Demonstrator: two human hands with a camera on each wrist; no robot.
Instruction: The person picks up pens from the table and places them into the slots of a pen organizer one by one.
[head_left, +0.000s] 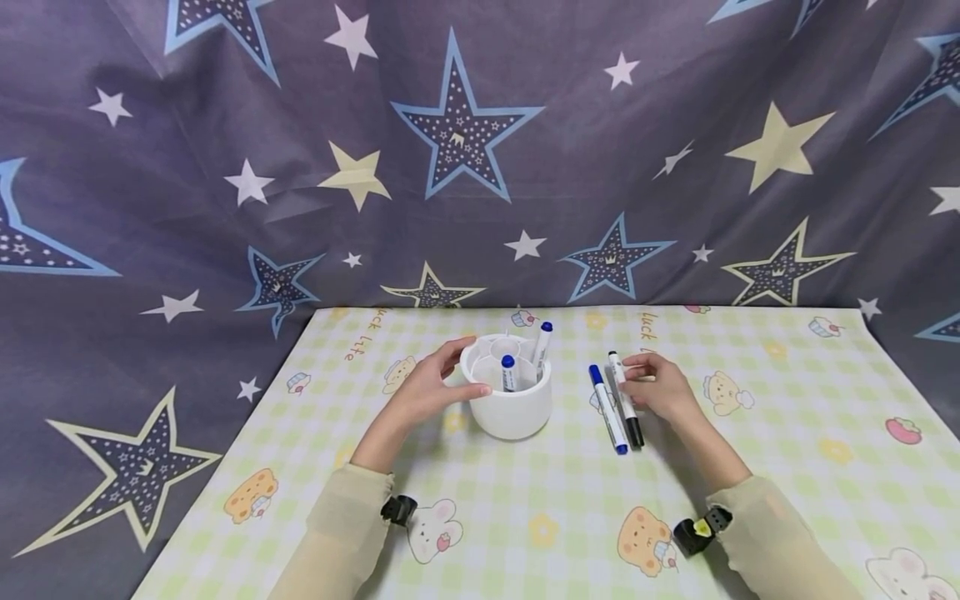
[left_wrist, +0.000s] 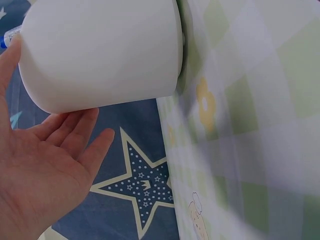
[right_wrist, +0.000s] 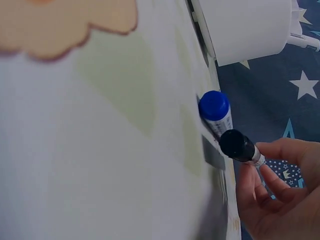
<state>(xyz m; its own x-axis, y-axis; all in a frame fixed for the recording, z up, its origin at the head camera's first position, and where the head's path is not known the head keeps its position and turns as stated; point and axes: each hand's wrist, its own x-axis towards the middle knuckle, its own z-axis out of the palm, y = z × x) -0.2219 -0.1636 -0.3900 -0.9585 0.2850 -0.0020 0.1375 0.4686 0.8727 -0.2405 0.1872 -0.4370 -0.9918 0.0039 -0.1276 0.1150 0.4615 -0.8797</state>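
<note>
The right hand's (head_left: 664,390) fingers (head_left: 641,372) pinch the black marker (head_left: 627,407), lying near-to-far, right of the cup (head_left: 512,415) the left hand (head_left: 424,387) grips

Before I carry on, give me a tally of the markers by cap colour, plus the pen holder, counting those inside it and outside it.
Blue markers: 3 (two in the holder, one outside)
Black marker: 1 (in the right hand)
White pen holder: 1
Total: 5

Bright head view, dimmer wrist views, soft shadows on tablecloth (head_left: 498,492)
</note>
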